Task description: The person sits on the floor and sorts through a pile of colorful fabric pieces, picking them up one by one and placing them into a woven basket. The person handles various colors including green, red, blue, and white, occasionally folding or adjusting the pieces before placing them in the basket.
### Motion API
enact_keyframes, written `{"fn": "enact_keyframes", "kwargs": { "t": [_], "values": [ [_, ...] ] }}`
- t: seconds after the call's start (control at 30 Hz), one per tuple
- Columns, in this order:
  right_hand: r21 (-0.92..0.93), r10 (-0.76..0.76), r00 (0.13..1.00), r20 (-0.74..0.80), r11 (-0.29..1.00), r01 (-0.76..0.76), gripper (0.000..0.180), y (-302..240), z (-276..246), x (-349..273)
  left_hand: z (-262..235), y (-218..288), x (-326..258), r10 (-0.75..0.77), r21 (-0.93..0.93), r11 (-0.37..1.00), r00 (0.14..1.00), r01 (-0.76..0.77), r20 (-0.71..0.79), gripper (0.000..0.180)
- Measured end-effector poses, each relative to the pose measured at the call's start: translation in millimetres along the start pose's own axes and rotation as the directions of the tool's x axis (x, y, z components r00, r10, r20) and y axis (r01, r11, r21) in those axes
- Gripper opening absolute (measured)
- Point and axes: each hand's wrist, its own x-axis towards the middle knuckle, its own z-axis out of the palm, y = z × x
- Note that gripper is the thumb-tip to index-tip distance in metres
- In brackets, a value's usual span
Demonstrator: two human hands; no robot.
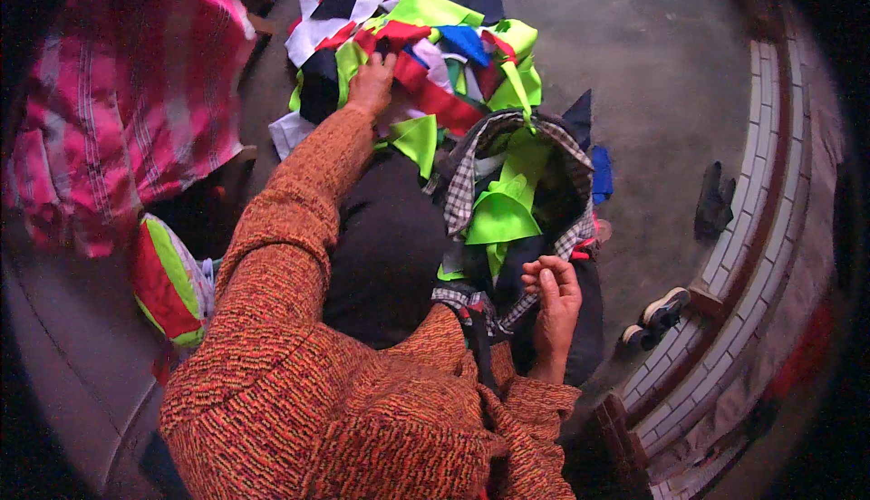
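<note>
A heap of cloth scraps (435, 97) in neon green, red, white, blue and black lies on the floor ahead. My left hand (371, 88) reaches into its near left side, fingers stretched out over the pieces; some fingertips are partly lost among the cloth. Between my legs stands a dark cloth bag (460, 194) with a checked lining, its mouth wide. Neon green cloth pieces (507, 206) show inside it. Beside the bag's near right rim, my right hand (556, 314) is raised with fingers curled and thumb against them. I see nothing in its grip.
To the left is a pink checked cloth (100, 129) over something, with a red, green and white bundle (169, 283) below it. A white-tiled ledge (757, 156) curves along the right. Near it lie shoes (666, 308) and a dark item (715, 201). Blue cloth (602, 174) lies beside the bag.
</note>
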Motion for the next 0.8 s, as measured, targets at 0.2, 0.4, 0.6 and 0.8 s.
{"fn": "enact_keyframes", "kwargs": {
  "t": [0.2,0.4,0.6,0.8],
  "values": [
    [-0.014,-0.021,0.998,0.067,1.0,0.021,0.015,15.8,-10.9,4.6,4.6,-21.4,-28.2,-0.009,-0.083,0.997,1.0,0.009,-0.001,0.047],
    [-0.014,-0.101,0.981,0.165,0.994,0.105,0.017,32.8,-16.1,15.8,-77.7,-18.5,-28.5,0.059,0.04,0.998,0.996,-0.056,-0.074,0.039],
    [-0.08,-0.112,0.956,0.271,0.987,0.138,0.021,51.2,-21.2,36.0,-204.5,-0.2,-53.1,0.024,-0.113,0.993,0.984,-0.045,-0.177,0.035],
    [-0.086,-0.188,0.929,0.318,0.97,0.226,0.027,61.0,-17.6,53.8,-270.1,-2.4,-71.6,0.067,-0.229,0.95,0.857,-0.211,-0.511,0.03]
  ]
}}
